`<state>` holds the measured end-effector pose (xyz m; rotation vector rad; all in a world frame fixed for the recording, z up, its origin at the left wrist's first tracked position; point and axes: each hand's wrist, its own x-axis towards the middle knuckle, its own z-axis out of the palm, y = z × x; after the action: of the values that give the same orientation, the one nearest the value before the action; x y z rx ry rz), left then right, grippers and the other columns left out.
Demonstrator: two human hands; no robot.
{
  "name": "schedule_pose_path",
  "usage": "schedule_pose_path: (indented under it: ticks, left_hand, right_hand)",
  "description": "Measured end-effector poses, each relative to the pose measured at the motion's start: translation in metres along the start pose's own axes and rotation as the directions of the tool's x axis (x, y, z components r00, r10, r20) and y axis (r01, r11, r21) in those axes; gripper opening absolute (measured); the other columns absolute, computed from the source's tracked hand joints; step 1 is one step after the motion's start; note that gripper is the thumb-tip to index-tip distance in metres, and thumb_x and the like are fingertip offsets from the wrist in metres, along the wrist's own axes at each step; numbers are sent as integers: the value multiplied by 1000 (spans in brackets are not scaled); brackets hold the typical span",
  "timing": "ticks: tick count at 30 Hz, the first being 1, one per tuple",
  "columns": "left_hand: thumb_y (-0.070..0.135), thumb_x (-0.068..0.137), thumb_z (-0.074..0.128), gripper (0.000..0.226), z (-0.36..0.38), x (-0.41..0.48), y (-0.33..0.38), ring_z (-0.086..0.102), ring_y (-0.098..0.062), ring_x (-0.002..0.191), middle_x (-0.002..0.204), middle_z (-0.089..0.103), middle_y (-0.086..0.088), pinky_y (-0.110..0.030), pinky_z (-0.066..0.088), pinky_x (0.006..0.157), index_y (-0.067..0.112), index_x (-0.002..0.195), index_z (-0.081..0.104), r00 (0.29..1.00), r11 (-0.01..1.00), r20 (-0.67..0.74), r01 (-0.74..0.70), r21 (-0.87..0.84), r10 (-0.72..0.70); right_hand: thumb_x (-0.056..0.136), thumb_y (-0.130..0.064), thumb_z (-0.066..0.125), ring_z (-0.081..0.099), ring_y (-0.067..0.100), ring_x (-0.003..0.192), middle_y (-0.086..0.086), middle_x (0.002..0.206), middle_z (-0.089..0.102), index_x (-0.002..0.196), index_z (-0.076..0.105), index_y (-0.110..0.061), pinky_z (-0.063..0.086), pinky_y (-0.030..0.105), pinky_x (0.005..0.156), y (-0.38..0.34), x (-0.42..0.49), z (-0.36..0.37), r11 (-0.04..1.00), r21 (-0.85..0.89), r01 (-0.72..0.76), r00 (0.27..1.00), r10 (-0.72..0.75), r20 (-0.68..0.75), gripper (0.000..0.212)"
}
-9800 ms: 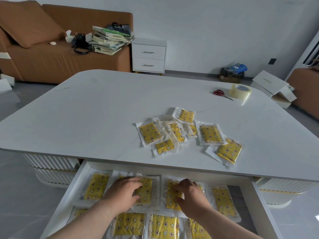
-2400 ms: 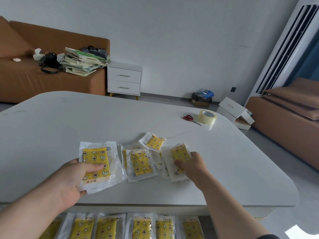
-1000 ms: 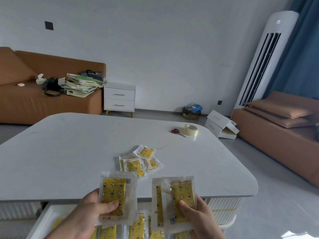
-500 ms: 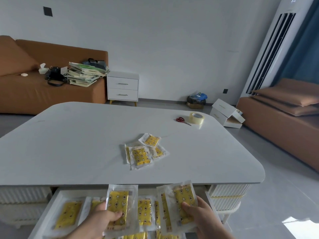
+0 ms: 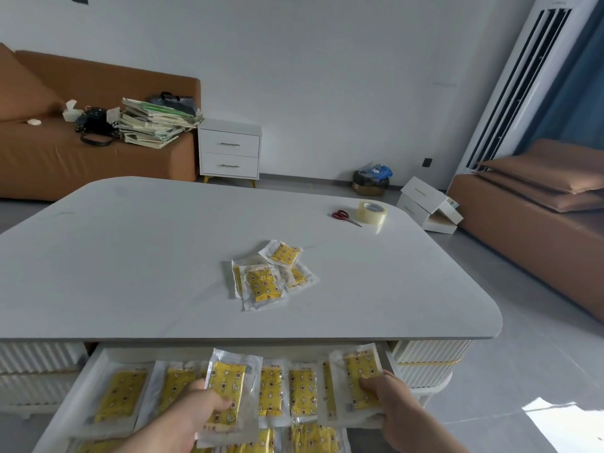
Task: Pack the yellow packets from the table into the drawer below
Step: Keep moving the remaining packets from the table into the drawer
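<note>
My left hand (image 5: 196,411) grips one yellow packet in clear wrap (image 5: 230,387) above the open drawer (image 5: 78,384). To its right, my right hand (image 5: 392,407) grips two overlapping yellow packets (image 5: 354,377) over the drawer's right end. Below the hands, the drawer holds several yellow packets laid in rows (image 5: 302,390). A small pile of yellow packets (image 5: 264,281) lies on the white table (image 5: 130,256), well beyond both hands.
Red-handled scissors (image 5: 343,215) and a roll of clear tape (image 5: 372,211) sit at the table's far right. White ribbed table bases flank the drawer (image 5: 431,358). A brown sofa with books, a white nightstand and cardboard boxes stand beyond the table.
Both hands picked packets off the table pile, then carried them toward me and down over the open drawer. The table pile is smaller than before.
</note>
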<state>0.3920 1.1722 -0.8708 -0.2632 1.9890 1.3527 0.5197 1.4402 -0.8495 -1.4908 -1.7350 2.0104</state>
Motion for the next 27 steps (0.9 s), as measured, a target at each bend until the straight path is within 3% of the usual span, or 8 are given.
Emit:
schedule_pose_path:
  ticks: [2, 5, 8, 12, 16, 22, 24, 27]
  left_hand:
    - [1, 79, 70, 28, 12, 2, 4, 52, -28, 108, 105, 60, -6, -40, 38, 99, 9, 102, 56, 1000, 1000, 17, 4, 7, -4]
    - [4, 82, 68, 46, 39, 8, 10, 46, -31, 125, 125, 53, -12, -44, 33, 105, 2, 123, 46, 999, 999, 17, 32, 0, -32]
    - [2, 82, 68, 58, 69, 17, 14, 45, -33, 128, 136, 49, -16, -47, 33, 108, 0, 134, 41, 998, 999, 27, 51, -13, -51]
    - [-3, 84, 63, 42, 100, 29, 19, 51, -30, 108, 117, 57, -15, -45, 38, 101, -1, 124, 49, 997, 997, 20, 71, -39, -70]
    - [-6, 83, 61, 35, 121, 40, 22, 52, -24, 85, 100, 58, -13, -35, 40, 81, -1, 117, 51, 998, 996, 2, 56, -68, -56]
    - [-12, 84, 58, 39, 145, 59, 23, 48, -22, 84, 92, 51, -10, -34, 38, 75, -1, 119, 47, 994, 994, -59, 86, -64, -89]
    - [-11, 83, 60, 48, 148, 64, 23, 49, -22, 80, 97, 52, -12, -33, 40, 69, -2, 128, 47, 991, 995, -85, 98, -21, -99]
    - [-9, 79, 64, 44, 148, 70, 24, 56, -26, 86, 99, 60, -13, -31, 44, 65, -1, 121, 54, 986, 993, -131, 107, 42, -100]
  right_hand:
    - [88, 5, 59, 69, 40, 89, 23, 91, 71, 92, 66, -4, 55, 54, 86, -1, 7, -3, 999, -27, -25, 1000, 24, -16, 12]
    - [87, 5, 61, 69, 40, 92, 23, 92, 72, 92, 66, -3, 56, 51, 86, 1, 20, -9, 997, -52, -62, 998, 60, -27, 11]
    - [84, 3, 65, 70, 41, 90, 24, 94, 72, 96, 67, -1, 54, 57, 89, 7, 39, -17, 993, -71, -91, 996, 90, -14, 13]
    - [83, 2, 67, 70, 40, 89, 24, 94, 71, 97, 64, -2, 54, 57, 88, 15, 62, -23, 991, -67, -114, 993, 110, -53, 14]
    - [83, -4, 68, 68, 37, 93, 19, 94, 72, 95, 66, -7, 53, 55, 92, 22, 81, -19, 990, -66, -125, 989, 119, -83, 12]
    - [65, -20, 73, 66, 35, 96, 12, 100, 72, 108, 65, -16, 54, 52, 90, 37, 131, -12, 985, -110, -135, 991, 133, -19, 43]
    - [76, -15, 71, 66, 36, 95, 14, 102, 70, 111, 63, -12, 55, 50, 90, 28, 111, -4, 982, -122, -147, 989, 145, -24, 36]
    - [85, -10, 66, 65, 35, 95, 16, 102, 68, 114, 61, -9, 55, 47, 90, 27, 107, -1, 978, -147, -150, 988, 146, -42, 30]
